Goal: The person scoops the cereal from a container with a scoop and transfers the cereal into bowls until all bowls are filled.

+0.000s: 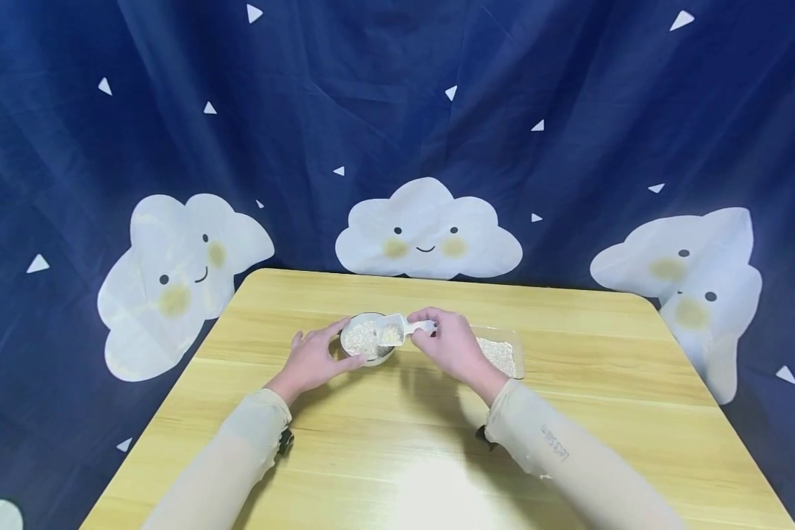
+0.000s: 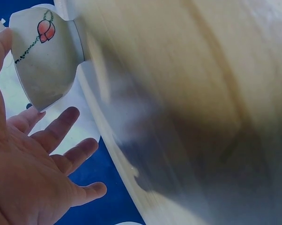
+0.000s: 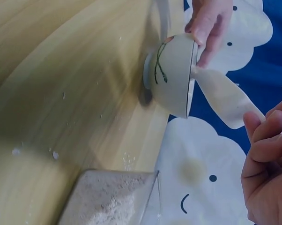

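A white bowl point(image 1: 354, 358) with a dark rim and a painted red flower point(image 2: 46, 30) stands on the table, holding pale oat-like flakes point(image 1: 359, 340). Thumb and forefinger of my left hand point(image 1: 313, 362) hold its rim from two sides, while the other fingers spread away from it. My right hand point(image 1: 456, 344) pinches the handle of a white scoop point(image 1: 392, 331). The scoop's mouth is over the bowl, with some flakes inside it. In the right wrist view, the scoop point(image 3: 227, 96) slants with its tip at the bowl's rim.
Right of the bowl, partly behind my right hand, sits a clear rectangular container point(image 1: 518, 353) of the same flakes. A few loose flakes point(image 3: 55, 154) lie on the wooden table point(image 1: 384, 434). A dark blue curtain point(image 1: 397, 88) with clouds hangs behind.
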### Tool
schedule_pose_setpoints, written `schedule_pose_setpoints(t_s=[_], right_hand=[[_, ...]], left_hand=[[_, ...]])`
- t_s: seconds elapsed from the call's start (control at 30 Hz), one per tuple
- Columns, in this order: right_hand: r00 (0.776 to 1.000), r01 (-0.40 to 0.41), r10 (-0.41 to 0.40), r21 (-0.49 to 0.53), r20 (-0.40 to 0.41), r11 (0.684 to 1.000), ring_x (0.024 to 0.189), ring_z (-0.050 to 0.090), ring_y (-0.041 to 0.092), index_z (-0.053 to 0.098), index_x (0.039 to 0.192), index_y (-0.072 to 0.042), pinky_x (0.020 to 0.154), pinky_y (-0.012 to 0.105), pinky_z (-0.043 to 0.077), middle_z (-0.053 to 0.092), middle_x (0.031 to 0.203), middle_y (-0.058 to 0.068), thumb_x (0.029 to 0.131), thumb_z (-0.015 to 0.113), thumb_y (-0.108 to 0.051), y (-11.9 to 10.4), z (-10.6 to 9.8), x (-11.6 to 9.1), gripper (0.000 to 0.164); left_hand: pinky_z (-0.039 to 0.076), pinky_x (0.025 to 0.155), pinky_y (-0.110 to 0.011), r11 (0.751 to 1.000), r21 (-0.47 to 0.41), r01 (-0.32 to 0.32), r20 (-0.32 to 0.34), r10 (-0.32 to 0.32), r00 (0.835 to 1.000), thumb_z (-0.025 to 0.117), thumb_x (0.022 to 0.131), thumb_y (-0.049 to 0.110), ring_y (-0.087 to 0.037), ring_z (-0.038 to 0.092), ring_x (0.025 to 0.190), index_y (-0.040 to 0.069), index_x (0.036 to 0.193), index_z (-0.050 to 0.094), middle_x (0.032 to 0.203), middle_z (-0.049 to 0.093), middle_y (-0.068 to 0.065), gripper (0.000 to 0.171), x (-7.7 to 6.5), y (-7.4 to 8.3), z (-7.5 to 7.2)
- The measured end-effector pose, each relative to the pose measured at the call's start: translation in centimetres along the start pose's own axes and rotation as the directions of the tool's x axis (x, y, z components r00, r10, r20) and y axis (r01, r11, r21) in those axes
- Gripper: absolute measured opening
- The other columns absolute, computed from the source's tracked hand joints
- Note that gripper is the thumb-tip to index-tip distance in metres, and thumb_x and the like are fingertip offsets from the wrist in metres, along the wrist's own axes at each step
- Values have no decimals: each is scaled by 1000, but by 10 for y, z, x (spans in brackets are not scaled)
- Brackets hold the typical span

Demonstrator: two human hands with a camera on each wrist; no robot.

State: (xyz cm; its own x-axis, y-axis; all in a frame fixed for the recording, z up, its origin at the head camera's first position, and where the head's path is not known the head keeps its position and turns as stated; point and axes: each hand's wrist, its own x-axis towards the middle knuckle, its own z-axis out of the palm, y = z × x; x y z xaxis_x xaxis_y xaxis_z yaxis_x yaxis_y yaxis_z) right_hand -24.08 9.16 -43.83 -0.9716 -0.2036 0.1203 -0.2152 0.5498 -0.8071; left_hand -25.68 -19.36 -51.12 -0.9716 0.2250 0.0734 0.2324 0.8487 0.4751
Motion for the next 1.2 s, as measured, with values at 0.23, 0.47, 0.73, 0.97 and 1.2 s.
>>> schedule_pose_setpoints(t_s=[0.23,0.47,0.73,0.97,1.2], right_hand=[[998,55,-56,-51,-17,997,45,39,7,77,124,-11,42,23,31,50,53,-6,92,62,-12,1,-6,-1,35],[990,121,-131,-181,-44,976,42,35,4,77,124,-11,43,22,28,41,45,-12,92,60,-13,1,-3,1,35],[953,249,-294,-375,-67,893,44,37,2,78,123,-11,46,22,30,58,54,-4,93,64,-13,0,2,4,33],[744,510,-668,-644,-2,570,58,62,8,77,116,-13,45,24,43,81,102,1,89,74,-4,10,10,5,29],[596,588,-796,-730,100,348,81,78,13,76,118,-16,49,28,54,80,105,-2,87,80,-8,20,12,4,32]], left_hand=[[15,125,-81,1000,-1,0,3,0,1000,74,87,73,-44,52,148,20,165,43,161,56,-15,100,-1,2,-1],[14,126,-80,1000,-6,11,9,-11,1000,74,87,73,-44,52,148,19,166,42,160,56,-17,101,-1,2,-2],[14,126,-80,1000,-6,12,14,-12,1000,74,87,73,-43,53,147,19,166,42,161,56,-15,101,-1,2,-2],[14,127,-80,1000,-9,16,13,-16,1000,74,87,73,-43,52,148,20,166,42,161,55,-14,100,-1,2,-1],[14,126,-80,1000,-15,17,7,-17,1000,74,87,73,-43,54,147,20,166,41,161,56,-14,100,-2,2,-1]])
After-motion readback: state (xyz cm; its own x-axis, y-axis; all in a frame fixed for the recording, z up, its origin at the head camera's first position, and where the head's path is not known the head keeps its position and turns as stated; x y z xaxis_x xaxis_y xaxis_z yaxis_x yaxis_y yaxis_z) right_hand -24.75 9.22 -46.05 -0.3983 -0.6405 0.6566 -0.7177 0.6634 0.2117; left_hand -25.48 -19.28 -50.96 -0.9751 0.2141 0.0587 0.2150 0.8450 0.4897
